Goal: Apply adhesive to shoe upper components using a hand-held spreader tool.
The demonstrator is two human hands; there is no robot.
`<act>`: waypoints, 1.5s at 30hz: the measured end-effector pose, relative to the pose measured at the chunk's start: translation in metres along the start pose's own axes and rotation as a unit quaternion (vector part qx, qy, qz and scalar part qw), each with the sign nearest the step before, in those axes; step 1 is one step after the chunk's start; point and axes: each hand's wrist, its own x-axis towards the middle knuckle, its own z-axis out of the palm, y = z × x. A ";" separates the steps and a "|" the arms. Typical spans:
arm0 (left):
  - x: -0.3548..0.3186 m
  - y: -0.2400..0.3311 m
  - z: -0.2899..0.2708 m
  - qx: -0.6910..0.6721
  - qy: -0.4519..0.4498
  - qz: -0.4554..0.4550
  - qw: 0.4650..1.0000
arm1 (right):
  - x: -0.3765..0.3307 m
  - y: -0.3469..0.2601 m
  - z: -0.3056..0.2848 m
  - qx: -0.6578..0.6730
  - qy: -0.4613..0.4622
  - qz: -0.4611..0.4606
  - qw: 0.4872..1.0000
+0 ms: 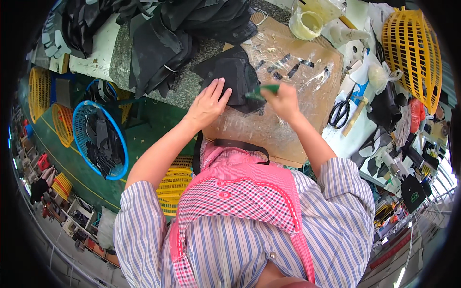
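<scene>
A black sheet piece (232,79) lies on the cardboard at the table's front, with more black pieces beneath it. Spread over its left part, my left hand (210,103) presses it flat with the fingers extended. My right hand (282,100) is closed round the green handle of a brush (263,91). The brush's tip meets the right edge of the black piece; the bristles are hard to make out. Glue-like white smears and small black strips mark the cardboard sheet (278,129) to the right.
Stacked black pieces (158,48) cover the table's far left. A glue-coated tub (307,25) stands at the back. Black scissors (340,111) lie on the right, below a yellow basket (414,53). A blue basket (126,153) holding black scraps is at the left.
</scene>
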 end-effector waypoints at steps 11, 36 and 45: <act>0.043 -0.037 -0.151 -0.020 0.409 -0.257 0.875 | 0.035 0.019 -0.011 0.101 0.129 -0.144 0.976; 0.043 0.011 -0.001 -0.206 0.005 -0.262 0.943 | 0.080 0.053 -0.127 0.105 0.229 0.044 0.967; 0.045 0.007 -0.017 -0.239 -0.039 -0.261 0.934 | 0.005 0.033 -0.047 -0.174 -0.078 -0.043 0.981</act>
